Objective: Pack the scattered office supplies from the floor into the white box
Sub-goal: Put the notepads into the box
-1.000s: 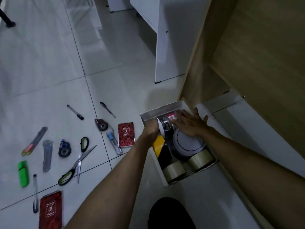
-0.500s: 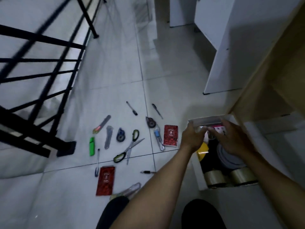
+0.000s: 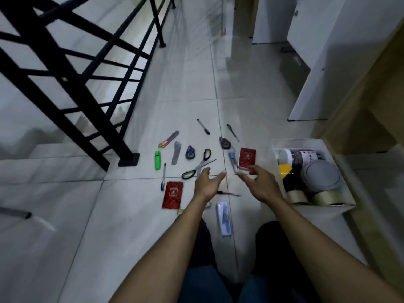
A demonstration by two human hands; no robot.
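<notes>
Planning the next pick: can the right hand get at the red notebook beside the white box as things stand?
Probably yes. The right hand hovers open and empty just short of the red notebook, which lies flat on the floor with nothing on it; only a blue cutter lies alongside.

Both hands (image 3: 207, 182) out of white box (image 3: 347, 186)

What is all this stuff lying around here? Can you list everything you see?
Small red patterned notebooks: 2, one beside the box, one nearer the person.
Green-handled scissors: 1, mid-floor.
Green highlighter: 1, left of the spread.
Dark pens: 3, two farthest away, one near the highlighter.
White rectangular box: 1, right, holding tape rolls.
Tan tape rolls: 2, at the box's near end.
Black metal railing: 1, left.
Left hand: open above the floor.
Right hand: open, fingers near the notebook.
</notes>
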